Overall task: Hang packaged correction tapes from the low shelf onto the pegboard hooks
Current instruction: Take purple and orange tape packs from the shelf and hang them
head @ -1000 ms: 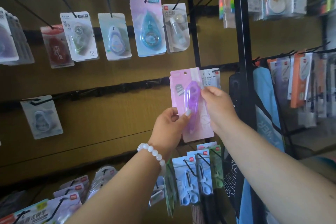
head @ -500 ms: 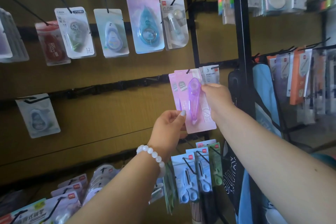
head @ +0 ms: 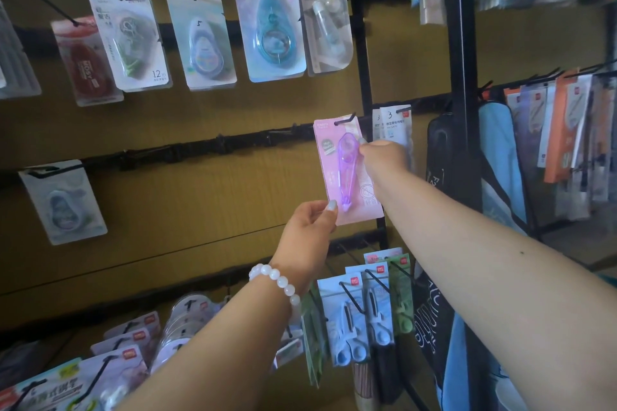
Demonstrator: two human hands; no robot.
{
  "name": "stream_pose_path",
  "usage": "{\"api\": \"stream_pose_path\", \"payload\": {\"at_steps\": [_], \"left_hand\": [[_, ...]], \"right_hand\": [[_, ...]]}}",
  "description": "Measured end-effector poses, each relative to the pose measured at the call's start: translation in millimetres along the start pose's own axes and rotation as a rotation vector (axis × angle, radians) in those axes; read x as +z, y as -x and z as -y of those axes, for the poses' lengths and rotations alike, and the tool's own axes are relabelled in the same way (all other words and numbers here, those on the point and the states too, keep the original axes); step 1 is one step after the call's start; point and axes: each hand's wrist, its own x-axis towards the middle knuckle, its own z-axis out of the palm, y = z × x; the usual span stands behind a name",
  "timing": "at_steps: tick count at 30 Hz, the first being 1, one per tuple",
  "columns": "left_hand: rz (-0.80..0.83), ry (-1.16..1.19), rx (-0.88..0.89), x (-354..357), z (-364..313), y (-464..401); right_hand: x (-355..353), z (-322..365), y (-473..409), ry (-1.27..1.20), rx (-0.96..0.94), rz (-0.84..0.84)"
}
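A pink card pack (head: 329,160) holding a purple correction tape (head: 346,170) hangs against the brown pegboard (head: 200,210). A black hook (head: 345,120) passes through the slot at the pack's top. My right hand (head: 380,157) pinches the pack's upper right edge. My left hand (head: 310,227), with a white bead bracelet at the wrist, pinches the bottom left corner. Whether more pink packs sit behind the front one is hard to tell.
Other correction tape packs (head: 267,20) hang in a row above, and one (head: 63,203) hangs at the left. White packs (head: 394,125) hang just right of the pink one. Scissors packs (head: 360,310) hang below. A black rack post (head: 464,77) stands to the right.
Both hands lifted the pink pack up and to the right, and its top slot went onto the black hook. The left hand slid down to the pack's bottom corner.
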Motion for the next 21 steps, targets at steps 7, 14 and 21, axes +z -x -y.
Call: {"api": "stream_pose_path", "payload": {"at_steps": [7,14,21], "left_hand": [[-0.019,0.018,-0.037,-0.9,10.6,-8.1],[-0.051,0.127,-0.059,-0.8,17.9,2.2],[0.070,0.171,-0.107,12.0,68.8,55.0]], "right_hand": [[12.2,-10.1,-12.3,0.057,-0.015,-0.015],[-3.1,-29.2,17.6,0.081,-0.148,-0.188],[-12.8,-114.2,116.6,-0.049,-0.237,-0.205]]}}
